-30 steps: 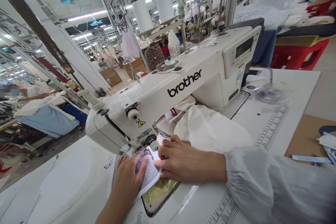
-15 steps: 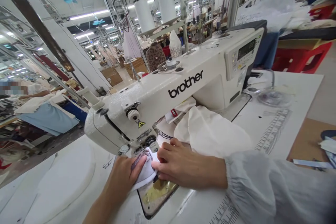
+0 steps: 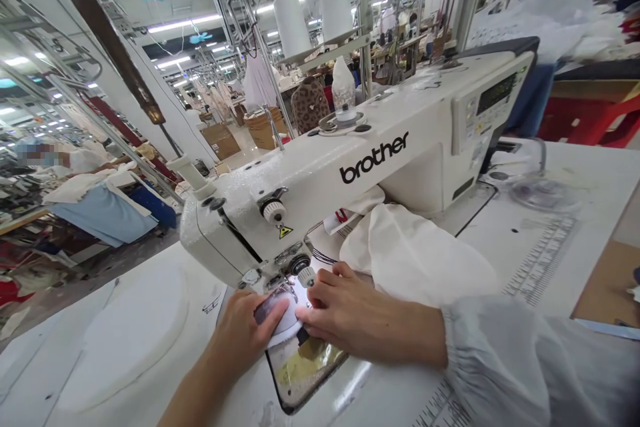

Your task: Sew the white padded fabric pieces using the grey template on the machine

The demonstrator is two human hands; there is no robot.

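White sewing table (image 3: 115, 340), with a printed ruler scale (image 3: 543, 260) along its far right area and a gold-toned insert (image 3: 300, 367) set into the top near the hands.

White industrial lockstitch sewing machine (image 3: 320, 173), lettered "brother" on the arm, with a digital control panel (image 3: 493, 103) at the far end. It stands on the table, its head toward the left.

Bundle of soft cream cloth (image 3: 415, 257), gathered on the table behind the right hand and under the machine arm.

Two white thread cones (image 3: 307, 13), upright on a stand above the machine.

Pale grey gathered sleeve (image 3: 500, 360), cuffed at the right wrist.

Right hand (image 3: 360, 317): bare, lying on the table to the right of the needle. Its fingers (image 3: 325, 300) are slightly apart and curled, their tips on the right edge of the cloth piece. Any pinch by the thumb is hidden.

Left hand (image 3: 245, 327): bare, its fingers (image 3: 273, 310) together and flat on top of the cloth piece, pressing without gripping.

Small white cloth piece (image 3: 285, 330): lying flat on the table between both hands, its far end just under the metal presser foot (image 3: 275, 282).
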